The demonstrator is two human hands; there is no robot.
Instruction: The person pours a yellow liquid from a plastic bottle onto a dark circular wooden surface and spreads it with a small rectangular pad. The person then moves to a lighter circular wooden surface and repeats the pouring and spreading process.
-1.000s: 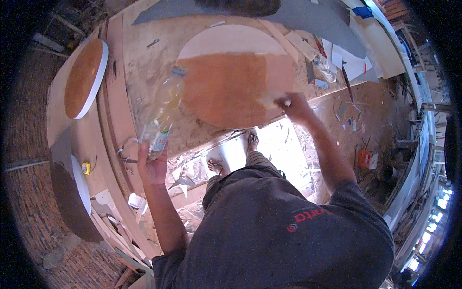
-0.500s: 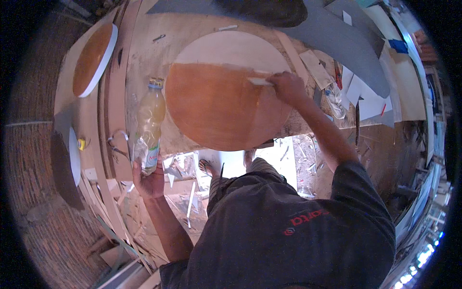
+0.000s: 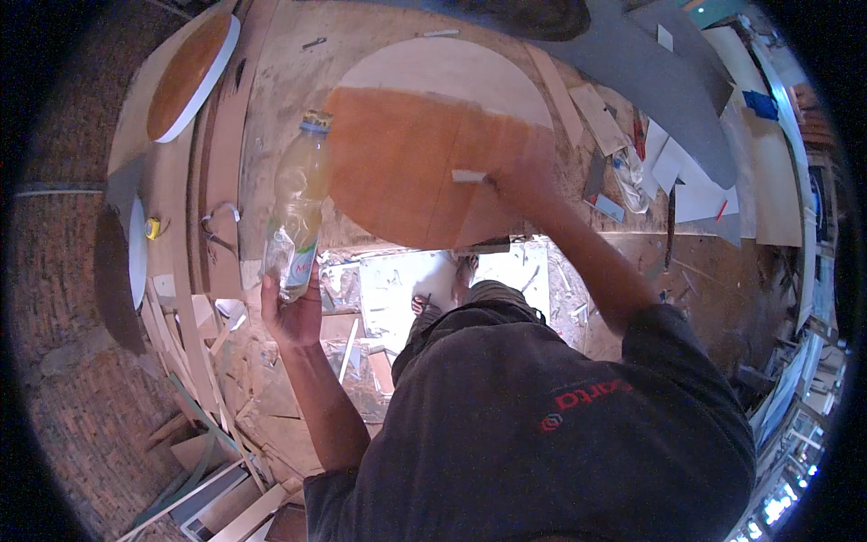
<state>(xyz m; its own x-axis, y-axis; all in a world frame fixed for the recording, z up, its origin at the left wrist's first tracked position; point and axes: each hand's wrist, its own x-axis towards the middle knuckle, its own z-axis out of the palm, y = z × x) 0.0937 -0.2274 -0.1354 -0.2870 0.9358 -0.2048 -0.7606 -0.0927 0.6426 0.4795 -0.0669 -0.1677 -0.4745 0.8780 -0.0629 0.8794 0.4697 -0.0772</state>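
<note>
My left hand (image 3: 296,312) is wrapped round the lower end of a clear plastic bottle (image 3: 301,194) of cloudy yellowish liquid. Its perforated-looking yellow cap points away from me, near the left edge of a round wooden board (image 3: 424,65). An orange-brown coating (image 3: 388,163) covers most of that board, while its far part stays pale. Over the coated right side, my right hand (image 3: 522,185) is closed on a flat pale spreader (image 3: 468,176), which lies low against the surface. Motion blurs the right fingers a little.
Another orange-coated disc (image 3: 190,77) with a white rim lies at the far left, a yellow tape measure (image 3: 153,228) nearer. Dark grey sheet (image 3: 668,99), offcuts and a crumpled plastic bag (image 3: 629,181) crowd the right side. Scraps litter the floor below the workbench (image 3: 271,68).
My right hand has drawn the spreader nearer to me and slightly left across the board. The bottle in my left hand has moved away from me, toward the board's left edge.
</note>
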